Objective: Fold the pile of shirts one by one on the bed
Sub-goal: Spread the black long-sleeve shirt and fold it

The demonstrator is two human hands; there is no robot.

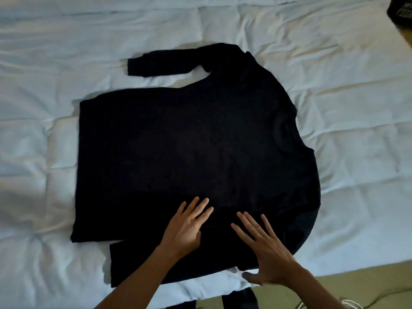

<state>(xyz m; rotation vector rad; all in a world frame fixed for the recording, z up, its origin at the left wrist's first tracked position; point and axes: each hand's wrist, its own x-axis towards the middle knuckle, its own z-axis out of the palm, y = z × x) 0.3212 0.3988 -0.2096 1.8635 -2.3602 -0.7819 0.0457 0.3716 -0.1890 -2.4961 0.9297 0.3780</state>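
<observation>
A black long-sleeved shirt (189,141) lies flat on the white bed (334,108), collar to the right, hem to the left. Its far sleeve (169,61) stretches out to the left at the top. The near sleeve (138,262) lies along the shirt's near edge, pointing left. My left hand (187,228) rests flat on the near part of the shirt, fingers spread. My right hand (265,248) lies flat just to its right, fingers spread, thumb over the bed's near edge. Neither hand grips the cloth.
The wrinkled white duvet surrounds the shirt on all sides. The bed's near edge runs along the bottom right, with tan floor (356,282) and a white cable (347,303) beyond it. A dark object (401,10) sits at the top right corner.
</observation>
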